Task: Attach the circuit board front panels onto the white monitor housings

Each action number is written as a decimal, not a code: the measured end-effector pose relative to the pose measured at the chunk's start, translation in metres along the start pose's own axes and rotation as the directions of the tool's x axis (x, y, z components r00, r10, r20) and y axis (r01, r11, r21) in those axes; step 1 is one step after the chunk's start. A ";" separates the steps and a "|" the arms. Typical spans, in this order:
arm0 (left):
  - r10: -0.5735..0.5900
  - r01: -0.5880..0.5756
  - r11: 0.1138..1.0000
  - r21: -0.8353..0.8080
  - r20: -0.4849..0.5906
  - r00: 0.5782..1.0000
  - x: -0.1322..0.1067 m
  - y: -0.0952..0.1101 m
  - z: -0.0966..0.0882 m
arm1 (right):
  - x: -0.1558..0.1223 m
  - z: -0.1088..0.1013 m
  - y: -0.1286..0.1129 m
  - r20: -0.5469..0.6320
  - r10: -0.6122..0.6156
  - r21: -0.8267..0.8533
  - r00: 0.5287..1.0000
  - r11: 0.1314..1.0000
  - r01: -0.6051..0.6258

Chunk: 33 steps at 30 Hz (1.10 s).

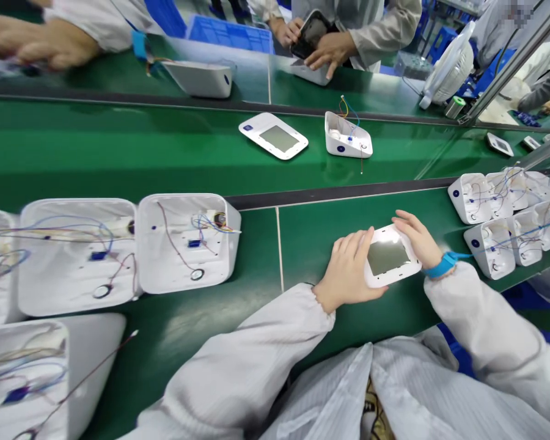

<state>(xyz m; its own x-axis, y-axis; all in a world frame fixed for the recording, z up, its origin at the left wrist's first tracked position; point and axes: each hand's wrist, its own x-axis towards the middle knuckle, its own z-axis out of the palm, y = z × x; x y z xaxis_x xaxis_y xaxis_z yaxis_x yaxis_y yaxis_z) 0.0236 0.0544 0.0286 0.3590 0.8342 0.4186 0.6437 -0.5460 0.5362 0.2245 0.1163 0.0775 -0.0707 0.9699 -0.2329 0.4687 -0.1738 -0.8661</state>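
Observation:
A white device cover with a grey display (388, 256) lies between my two hands above the green bench, its screen facing up. My left hand (352, 267) grips its left side, thumb along the lower edge and fingers along the upper one. On the opposite side, my right hand (417, 238) holds the upper right edge; a blue wrist strap (442, 265) circles that wrist. Whether the cover rests on the bench or is slightly raised, I cannot tell. White housings with wires (479, 198) stand right of my right hand.
Left of me are several larger-looking open housings (183, 205) with loose wires. On the belt (165, 146) lie another display cover (252, 125) and an open housing (337, 143). Across it, a co-worker's hands (332, 52) hold a dark part; another person's hand (41, 43) is at upper left. A fan (449, 67) stands upper right.

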 end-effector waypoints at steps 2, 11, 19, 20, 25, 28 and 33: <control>0.102 -0.100 0.994 0.039 -0.054 0.993 -0.005 -0.004 0.001 | -0.019 -0.006 0.002 0.104 -0.019 0.118 0.994 0.993 0.006; -0.092 0.071 0.994 -0.087 -0.264 0.960 -0.001 -0.022 0.005 | -0.073 -0.002 -0.013 -0.046 -0.582 -0.107 0.812 0.811 0.575; -0.334 0.225 0.787 -0.574 -0.089 0.939 0.005 -0.024 -0.001 | -0.052 0.018 -0.005 -0.092 -0.636 -0.197 0.766 0.766 0.612; -0.335 0.222 0.800 -0.558 -0.109 0.936 0.005 -0.026 -0.003 | -0.046 0.016 -0.004 -0.115 -0.623 -0.181 0.774 0.779 0.601; -0.264 0.164 0.890 -0.425 -0.188 0.946 0.005 -0.042 -0.013 | -0.006 0.012 0.008 -0.214 -0.314 0.167 0.925 0.921 0.351; -0.275 0.151 0.859 -0.489 -0.192 0.942 0.005 -0.050 -0.011 | 0.025 0.018 0.011 -0.143 -0.171 0.389 0.975 0.896 0.214; -0.327 0.164 0.819 -0.549 -0.212 0.921 0.010 -0.051 -0.004 | 0.112 0.016 -0.008 -0.391 -0.012 0.516 0.920 0.825 0.230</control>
<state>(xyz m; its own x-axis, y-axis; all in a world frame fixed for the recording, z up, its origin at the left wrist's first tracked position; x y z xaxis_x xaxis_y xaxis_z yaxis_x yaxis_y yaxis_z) -0.0084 0.0908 0.0084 -0.0232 0.9304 0.3659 0.2154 -0.3527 0.9106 0.1984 0.2238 0.0511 0.2741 0.9612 -0.0308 -0.0840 -0.0080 -0.9964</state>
